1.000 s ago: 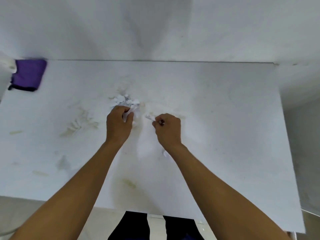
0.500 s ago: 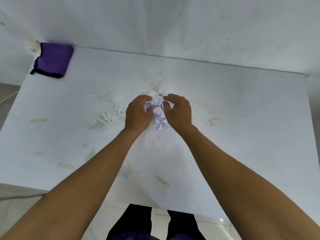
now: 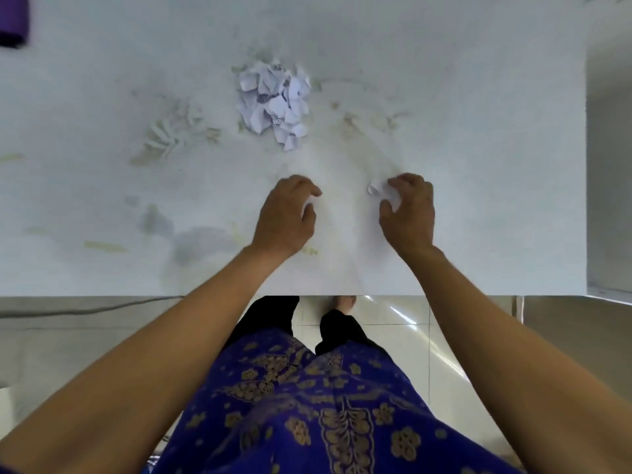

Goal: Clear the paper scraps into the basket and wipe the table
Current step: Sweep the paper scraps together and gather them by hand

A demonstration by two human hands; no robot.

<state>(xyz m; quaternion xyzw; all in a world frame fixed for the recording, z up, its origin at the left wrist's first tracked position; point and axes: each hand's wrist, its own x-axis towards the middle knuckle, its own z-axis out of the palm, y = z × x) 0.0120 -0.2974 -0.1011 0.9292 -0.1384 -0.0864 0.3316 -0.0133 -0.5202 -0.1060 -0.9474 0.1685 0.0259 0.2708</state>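
White paper scraps (image 3: 273, 100) now sit in one heap on the worktop (image 3: 478, 131), let go by both hands, which have pulled back toward the near edge. The left hand (image 3: 285, 217) curls and holds nothing; the right hand (image 3: 408, 213) pinches a stray scrap (image 3: 376, 190). The heap runs slightly longer from far to near, and no basket shows yet.

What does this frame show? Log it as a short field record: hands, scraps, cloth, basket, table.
left hand: fingers curled over the table, holding nothing that can be seen
right hand: fingers curled round a small paper scrap
scrap pile: gathered mid-table, beyond both hands, touched by neither
purple cloth: far left corner, cut by the frame edge
basket: not in view
table: white, stained, not yet wiped
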